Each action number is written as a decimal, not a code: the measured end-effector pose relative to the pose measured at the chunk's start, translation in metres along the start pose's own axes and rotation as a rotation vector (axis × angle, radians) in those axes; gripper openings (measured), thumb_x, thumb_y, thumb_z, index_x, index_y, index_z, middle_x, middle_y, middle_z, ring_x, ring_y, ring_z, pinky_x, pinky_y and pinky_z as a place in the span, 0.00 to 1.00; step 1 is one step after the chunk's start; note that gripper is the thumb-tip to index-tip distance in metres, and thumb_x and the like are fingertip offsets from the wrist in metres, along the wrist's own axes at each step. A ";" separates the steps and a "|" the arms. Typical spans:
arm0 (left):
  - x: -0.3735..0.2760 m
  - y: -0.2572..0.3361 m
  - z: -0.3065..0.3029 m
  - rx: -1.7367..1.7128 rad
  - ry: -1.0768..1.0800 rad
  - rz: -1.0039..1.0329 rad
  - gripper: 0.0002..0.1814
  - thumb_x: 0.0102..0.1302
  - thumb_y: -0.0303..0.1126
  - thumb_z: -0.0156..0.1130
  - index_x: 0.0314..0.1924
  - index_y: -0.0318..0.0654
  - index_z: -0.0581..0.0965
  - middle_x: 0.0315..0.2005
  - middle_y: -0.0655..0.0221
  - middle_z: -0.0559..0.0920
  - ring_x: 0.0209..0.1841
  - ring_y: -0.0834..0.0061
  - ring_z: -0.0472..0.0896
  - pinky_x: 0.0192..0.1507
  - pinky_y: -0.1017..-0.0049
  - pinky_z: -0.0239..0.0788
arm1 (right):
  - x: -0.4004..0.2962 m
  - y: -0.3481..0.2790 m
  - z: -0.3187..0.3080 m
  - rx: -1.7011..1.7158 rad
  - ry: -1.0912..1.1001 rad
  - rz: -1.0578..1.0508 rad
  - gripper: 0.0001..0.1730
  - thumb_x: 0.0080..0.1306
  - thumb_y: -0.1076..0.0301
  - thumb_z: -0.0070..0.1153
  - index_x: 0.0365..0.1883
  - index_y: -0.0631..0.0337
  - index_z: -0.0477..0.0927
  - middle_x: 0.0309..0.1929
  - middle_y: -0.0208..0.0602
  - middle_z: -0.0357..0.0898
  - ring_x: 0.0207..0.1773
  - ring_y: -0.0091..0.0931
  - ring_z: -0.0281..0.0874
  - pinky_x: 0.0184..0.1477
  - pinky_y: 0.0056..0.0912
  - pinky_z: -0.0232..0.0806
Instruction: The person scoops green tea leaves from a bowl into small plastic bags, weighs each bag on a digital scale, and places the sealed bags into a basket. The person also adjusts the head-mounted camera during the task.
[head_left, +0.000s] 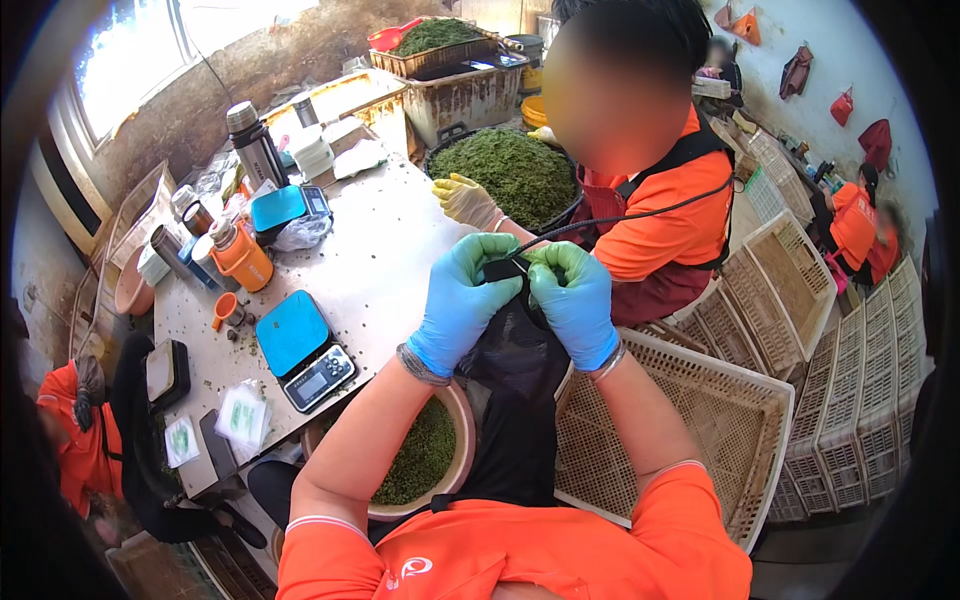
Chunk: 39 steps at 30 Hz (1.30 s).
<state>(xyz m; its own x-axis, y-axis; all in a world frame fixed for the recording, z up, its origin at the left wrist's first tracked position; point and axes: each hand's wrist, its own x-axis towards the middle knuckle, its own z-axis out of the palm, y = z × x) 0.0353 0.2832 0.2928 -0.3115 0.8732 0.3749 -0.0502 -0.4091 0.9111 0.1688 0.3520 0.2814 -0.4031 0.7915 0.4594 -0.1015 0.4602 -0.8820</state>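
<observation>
Both my hands are gloved, blue with green-stained fingers, and meet over my lap. My left hand (472, 292) pinches the edge of a black fabric piece (504, 270). Close beside it, my right hand (574, 296) has its fingertips closed at the same black piece, near a dark cord (630, 217) that runs up to the right. What exactly the right fingers pinch is partly hidden. Black cloth (525, 352) hangs below the hands. Under my left forearm stands a round tub (463, 435) with small green plant pieces (420, 457).
A worktable (375, 247) at the left bears kitchen scales (292, 334), an orange jug (244, 259) and flasks. A co-worker in an orange shirt (667, 217) sits ahead, by a basin of greens (502, 172). A plastic crate (675, 420) lies right; more crates (855, 397) are stacked beyond.
</observation>
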 end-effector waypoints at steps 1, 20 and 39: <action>0.001 0.002 -0.002 0.032 -0.026 -0.031 0.16 0.54 0.19 0.61 0.46 0.29 0.77 0.37 0.70 0.81 0.40 0.82 0.78 0.45 0.79 0.71 | 0.001 -0.004 -0.001 0.020 -0.020 0.034 0.05 0.60 0.77 0.54 0.33 0.66 0.79 0.24 0.22 0.73 0.23 0.10 0.64 0.25 0.16 0.59; -0.001 -0.008 -0.001 0.480 0.038 0.406 0.15 0.51 0.25 0.69 0.41 0.34 0.80 0.34 0.63 0.81 0.36 0.70 0.81 0.42 0.75 0.72 | 0.001 -0.026 -0.003 -0.050 -0.088 0.043 0.06 0.60 0.76 0.53 0.34 0.68 0.79 0.24 0.25 0.74 0.23 0.11 0.67 0.25 0.15 0.62; 0.001 -0.017 -0.003 0.520 -0.007 0.292 0.14 0.53 0.26 0.69 0.41 0.33 0.81 0.34 0.65 0.83 0.37 0.77 0.81 0.43 0.75 0.73 | 0.018 -0.019 -0.024 -0.637 -0.164 -0.683 0.11 0.56 0.72 0.61 0.38 0.64 0.79 0.32 0.35 0.81 0.28 0.25 0.79 0.28 0.23 0.70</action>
<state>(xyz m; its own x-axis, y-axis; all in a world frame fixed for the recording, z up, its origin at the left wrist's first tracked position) 0.0329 0.2899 0.2771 -0.2361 0.7466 0.6220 0.5087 -0.4504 0.7337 0.1851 0.3677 0.3088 -0.5675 0.2256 0.7919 0.1328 0.9742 -0.1823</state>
